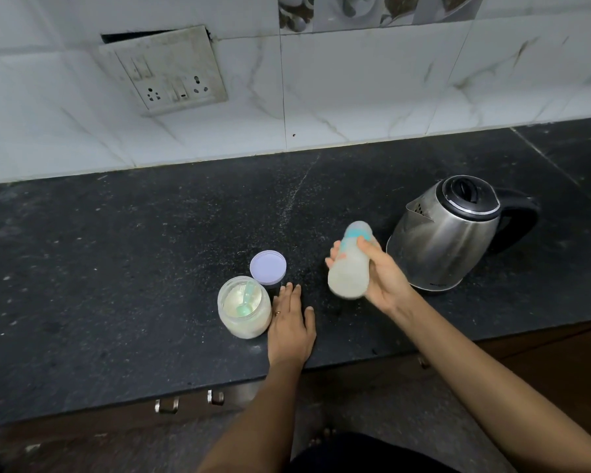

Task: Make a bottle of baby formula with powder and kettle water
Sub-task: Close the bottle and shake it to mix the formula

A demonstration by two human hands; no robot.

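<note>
step: likely mixing, bottle [350,264] blurred
bottle: above desk [151,250], kettle [454,233] at 2 o'clock
right hand [386,278]: fingers clamped on bottle
left hand [292,322]: fingers straight, flat on desk
tip: grip firm, keep cap tight

In front of me I see a black speckled stone countertop [116,268] running the width of the view, its far edge meeting a white tiled wall. A thin pale scratch crosses it from the wall toward the middle, and a seam cuts its far right corner. Near the front edge stands an open clear plastic jar of pale powder [244,322]. Just behind it, touching or nearly so, lies a round lavender plastic lid [268,268]. Well to the right stands a stainless steel kettle with black lid and handle [447,240], spout pointing left. The left hand [292,327] rests flat on the stone just beside the jar.
</note>
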